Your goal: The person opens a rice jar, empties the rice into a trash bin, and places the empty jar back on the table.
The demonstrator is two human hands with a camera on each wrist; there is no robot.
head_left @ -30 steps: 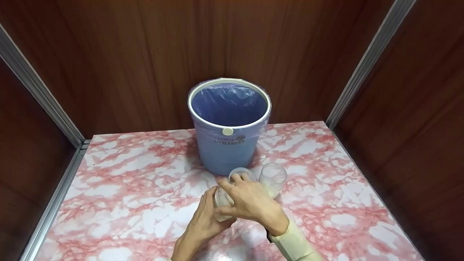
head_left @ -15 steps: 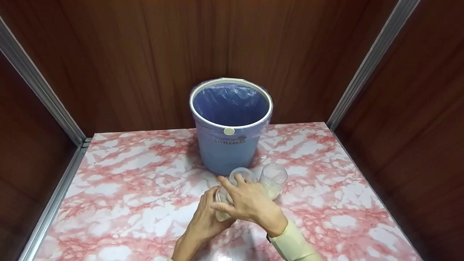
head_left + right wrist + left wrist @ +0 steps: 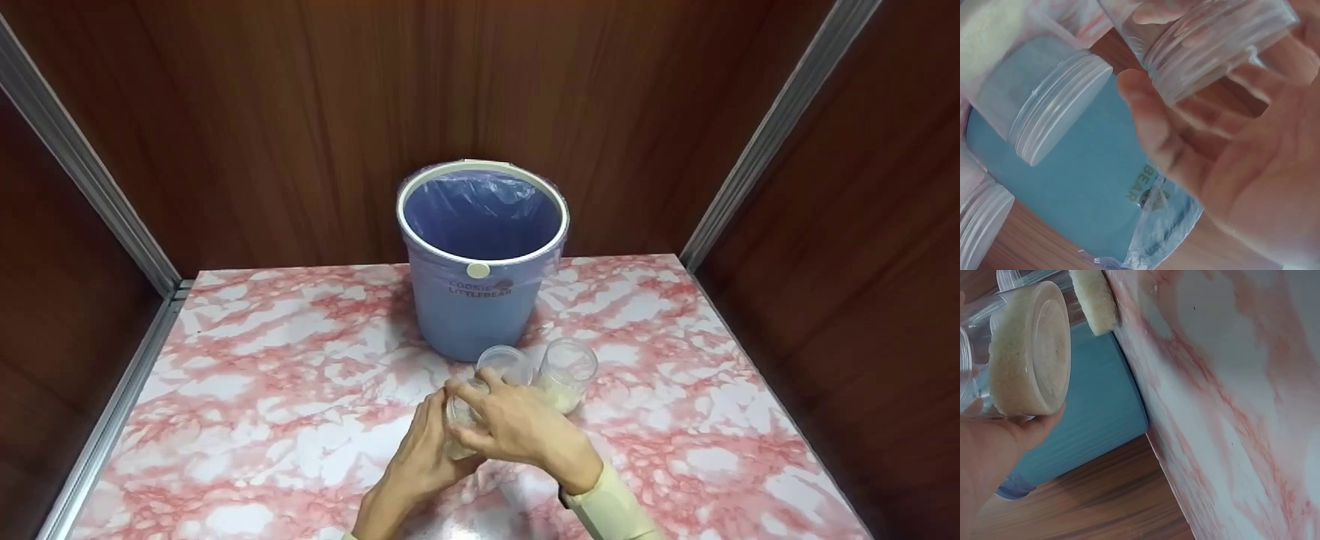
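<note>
Blue bin (image 3: 472, 322) with plastic liner (image 3: 487, 191), pink-marbled tabletop (image 3: 262, 420), wood-grain panels (image 3: 337, 112), metal corner strips (image 3: 772, 135)

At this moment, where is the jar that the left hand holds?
In the head view, the held jar is below centre, partly hidden by the right hand, nearer than the blue bin and left of two jars.

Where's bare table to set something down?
Left of the tapered blue plastic bin and right of the standing clear cylindrical plastic jars, the pink-white marbled table is bare. It's crowded before the bin: left hand and right hand on another jar.
</note>
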